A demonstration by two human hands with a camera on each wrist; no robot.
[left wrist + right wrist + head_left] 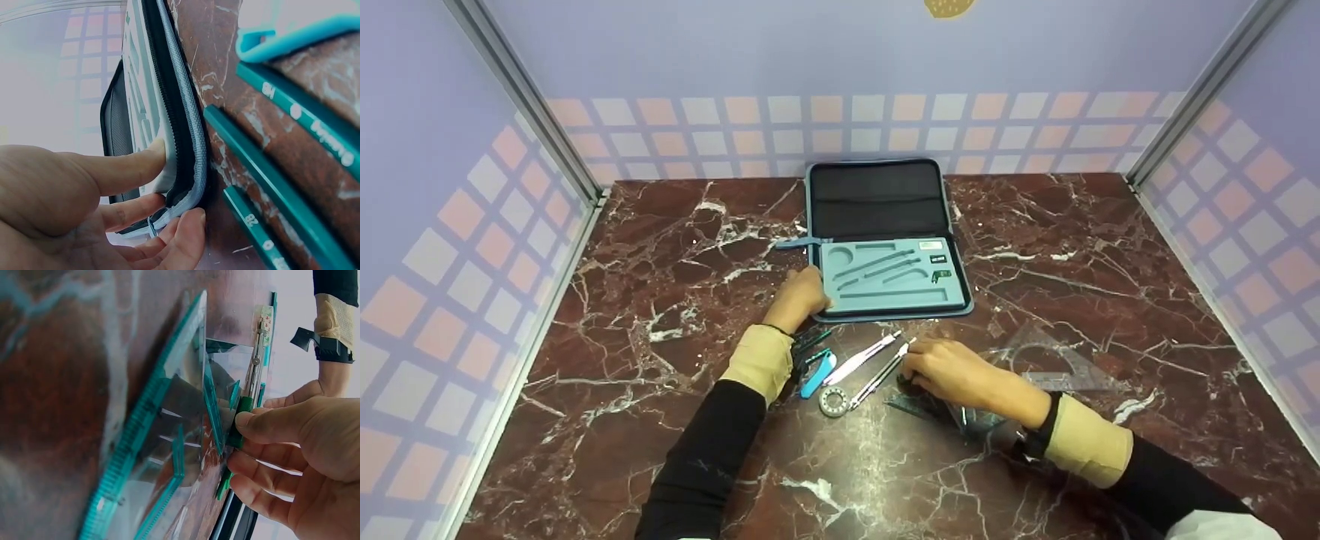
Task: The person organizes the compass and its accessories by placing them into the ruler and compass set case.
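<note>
Head: I see dark-red white-veined marble counter (622,420), lilac checked walls (855,52); open light-blue zip case (877,202) towards back.
Left wrist: fingers of left hand (73,185) pinch case corner; teal pencils (275,188) beside.
Right wrist: fingers of right hand (315,433) pinch small green block (244,404) beside silver drawing tool (256,365); clear teal-edged plastic triangle (135,439) nearer.

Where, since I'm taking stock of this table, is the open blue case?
In the head view, the open blue case lies centrally, toward the far edge of the table; the left hand grips its near left corner.
</note>
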